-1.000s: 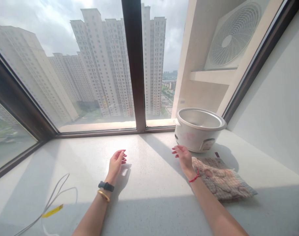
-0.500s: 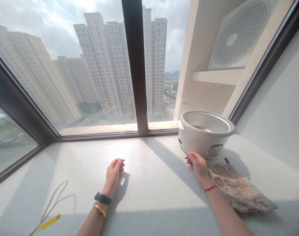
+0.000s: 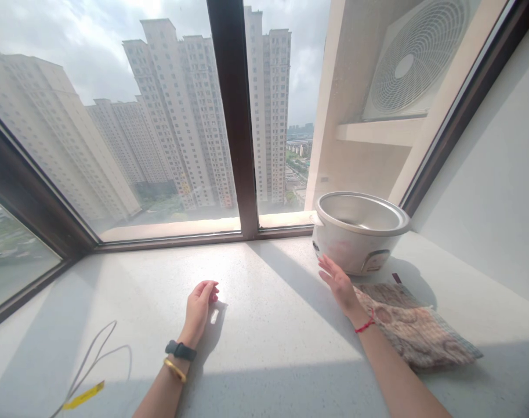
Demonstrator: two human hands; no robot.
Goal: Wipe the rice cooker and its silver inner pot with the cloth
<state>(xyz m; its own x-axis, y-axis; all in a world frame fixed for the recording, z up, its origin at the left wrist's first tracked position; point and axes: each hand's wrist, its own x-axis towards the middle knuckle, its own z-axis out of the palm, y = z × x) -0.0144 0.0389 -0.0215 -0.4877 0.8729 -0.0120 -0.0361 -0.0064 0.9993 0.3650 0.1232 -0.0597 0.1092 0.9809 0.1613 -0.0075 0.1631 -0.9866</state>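
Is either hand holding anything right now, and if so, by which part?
Nothing visible is held: the left hand is loosely curled, the right hand open near the cooker, contact unclear.

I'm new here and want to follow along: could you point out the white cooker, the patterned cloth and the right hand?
White cooker [image 3: 355, 244]: head view, on its outer front wall.
Patterned cloth [image 3: 421, 328]: head view, middle of its upper surface.
Right hand [image 3: 340, 287]: head view, middle of the hand.

Beyond the dark-brown window frame [image 3: 237, 116] stand tall cream tower blocks [image 3: 181, 116] and (on a ledge) a white, round-grilled fan unit [image 3: 421, 64].
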